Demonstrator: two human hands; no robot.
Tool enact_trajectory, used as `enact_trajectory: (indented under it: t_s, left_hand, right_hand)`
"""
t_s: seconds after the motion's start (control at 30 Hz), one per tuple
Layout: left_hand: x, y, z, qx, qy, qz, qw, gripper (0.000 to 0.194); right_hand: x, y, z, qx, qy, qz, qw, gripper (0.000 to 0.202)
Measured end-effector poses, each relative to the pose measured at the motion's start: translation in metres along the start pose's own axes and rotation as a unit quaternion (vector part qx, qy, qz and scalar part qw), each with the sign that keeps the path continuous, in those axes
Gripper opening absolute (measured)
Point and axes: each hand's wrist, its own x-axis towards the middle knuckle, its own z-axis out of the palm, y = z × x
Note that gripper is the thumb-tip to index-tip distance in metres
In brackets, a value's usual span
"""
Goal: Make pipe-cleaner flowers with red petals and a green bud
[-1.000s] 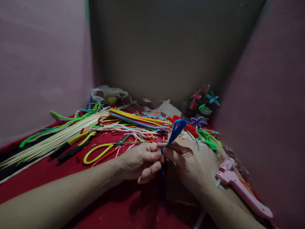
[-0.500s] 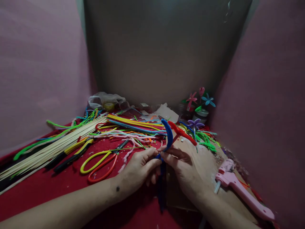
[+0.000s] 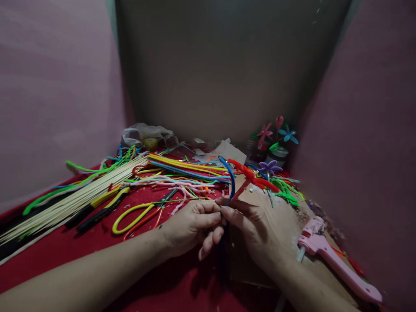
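Observation:
My left hand [image 3: 203,223] pinches thumb to finger at a blue pipe cleaner [image 3: 232,177], its other fingers loosely curled. My right hand [image 3: 248,221] is closed at the same spot, thumb and fingers on the blue piece, and the fingertips of both hands nearly touch. The blue pipe cleaner curves upward from the fingers, and dark blue fuzz hangs below them in shadow. A red pipe-cleaner flower [image 3: 249,174] sticks up above my right hand, its stem running down behind the fingers. A thin green stem [image 3: 185,200] reaches leftward from my hands. The exact grip is partly hidden.
Scissors [image 3: 133,212], pliers [image 3: 104,209], wooden sticks [image 3: 94,197] and bundled pipe cleaners [image 3: 185,167] lie left and ahead. A pink glue gun [image 3: 338,260] rests on a board [image 3: 247,268] at right. Finished flowers [image 3: 287,134] stand behind, near a plastic bag [image 3: 146,130].
The blue pipe cleaner's upper end now looks thinner and more upright. The red flower has turned and shows more of its petals. My left hand's lower fingers have loosened slightly.

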Motion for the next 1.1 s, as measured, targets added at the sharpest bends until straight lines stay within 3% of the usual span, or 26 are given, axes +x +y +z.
enact_trajectory:
  t_s: [0.2, 0.4, 0.73, 0.97, 1.1]
  left_hand:
    - [0.0, 0.001, -0.002, -0.063, -0.052, 0.005, 0.997, 0.012]
    - [-0.002, 0.003, -0.001, -0.087, -0.063, 0.013, 0.994, 0.011]
    - [-0.003, 0.005, -0.004, -0.082, -0.091, -0.031, 0.992, 0.011]
    - [-0.003, 0.005, -0.005, -0.076, -0.091, -0.05, 0.992, 0.011]
    - [-0.001, 0.003, -0.007, -0.066, -0.077, -0.041, 0.994, 0.012]
  right_hand:
    - [0.004, 0.002, -0.003, 0.026, -0.025, -0.021, 0.999, 0.017]
    - [0.003, 0.005, -0.007, 0.076, -0.066, -0.01, 0.995, 0.023]
    - [0.008, 0.012, -0.009, 0.144, -0.018, 0.023, 0.989, 0.024]
    - [0.008, 0.009, -0.008, 0.142, -0.045, 0.017, 0.989, 0.017]
    - [0.007, 0.01, -0.009, 0.144, -0.03, 0.013, 0.989, 0.013]
